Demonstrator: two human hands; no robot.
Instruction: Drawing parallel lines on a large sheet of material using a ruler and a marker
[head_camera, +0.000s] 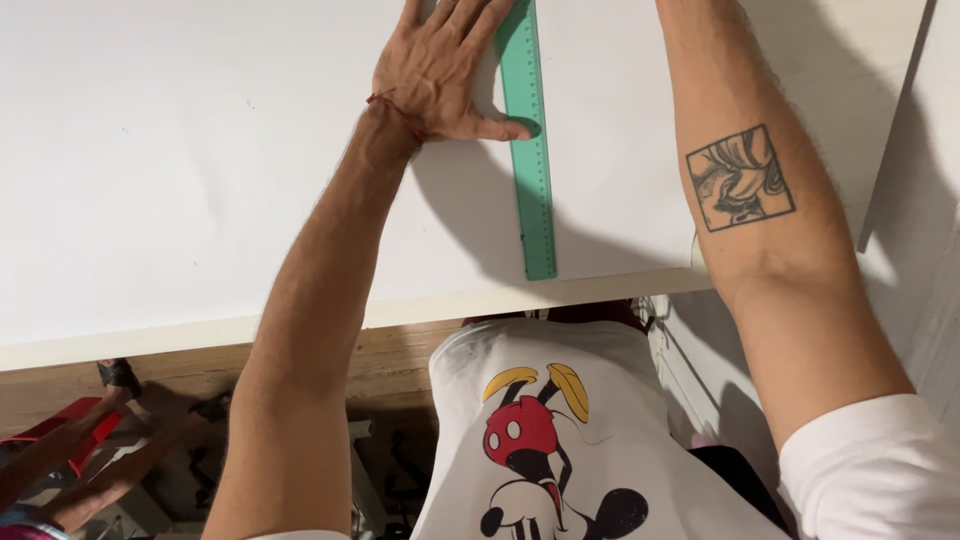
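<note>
- Closest in, the white shirt (560, 420) with its cartoon print, and the near edge of the white board (200, 200) just beyond.
- The green ruler (532, 150) lies flat on that board, running straight away from its near edge.
- Left hand (435, 70) is spread flat, pressing down, thumb on the ruler, gripping nothing.
- Right forearm (750, 180) reaches out of frame; its hand's grip can't be told.

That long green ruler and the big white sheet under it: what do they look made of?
The ruler, pressed flat by the left hand, looks like painted or anodised metal, perhaps plastic: thin, rigid, an even matte teal with fine marks along one edge. The white sheet looks like a stiff board, maybe foam board or painted wood: smooth, matte, with a thick pale edge showing at the front.
</note>
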